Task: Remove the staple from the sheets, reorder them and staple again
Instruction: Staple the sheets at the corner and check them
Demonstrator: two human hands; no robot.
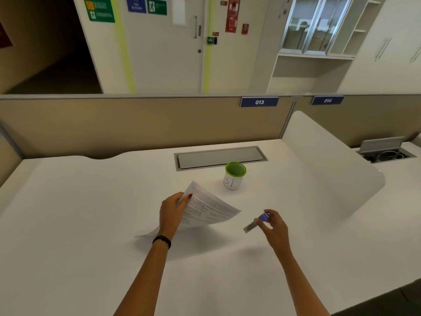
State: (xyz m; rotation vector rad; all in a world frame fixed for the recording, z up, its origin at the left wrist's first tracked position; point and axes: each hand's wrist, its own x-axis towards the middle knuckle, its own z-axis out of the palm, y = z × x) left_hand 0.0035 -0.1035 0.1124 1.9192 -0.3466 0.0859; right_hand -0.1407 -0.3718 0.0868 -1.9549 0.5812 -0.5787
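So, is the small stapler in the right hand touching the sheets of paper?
Apart. The head view shows bare white desk between the stapler in the right hand and the sheets.

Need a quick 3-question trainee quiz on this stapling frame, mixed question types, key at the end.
1. True or false: the left hand holds the printed sheets lifted off the white desk.
2. Multiple choice: the right hand holds
A. the green-rimmed cup
B. a small tool with a blue grip and a metal end
C. nothing
3. Fill in: the green-rimmed cup stands between the sheets and the closed grey ____ set into the desk.

Key
1. True; the far end of the sheets curls up and casts a shadow on the desk.
2. B, the small tool; blur hides whether it is a stapler or a staple remover.
3. Cable hatch.
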